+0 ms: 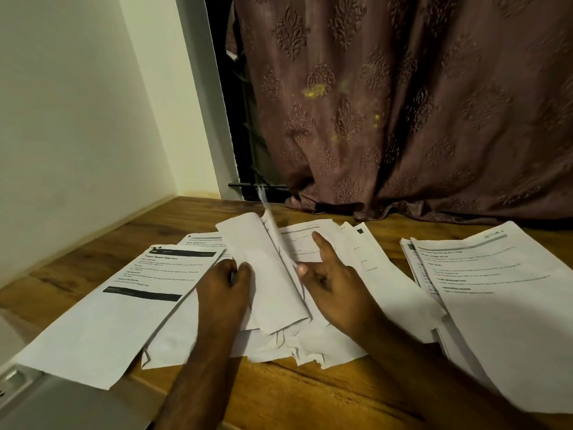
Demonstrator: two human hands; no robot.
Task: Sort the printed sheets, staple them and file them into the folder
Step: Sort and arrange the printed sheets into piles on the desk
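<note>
The left hand [228, 282] pinches the edge of a blank-backed sheet [269, 274] lifted off the middle heap [310, 339], while the right hand [328, 274] rests beside it with fingers spread and loose, holding nothing. Sorting looks part done: one printed pile [124, 305] lies at left and another [496, 290] at right on the wooden table [279, 398]. No stapler shows, so stapling and filing likely remain; the grey object [62, 405] at the near-left corner may be the folder.

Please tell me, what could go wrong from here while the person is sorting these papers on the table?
1. The left hand pinches a bent sheet and its lower edge is already crumpled; it may crease further or tear.
2. The middle pile lies loose and overlapping under the open right hand, so pages could get out of order.
3. The left sheet overhangs the table edge and might slide off.
</note>
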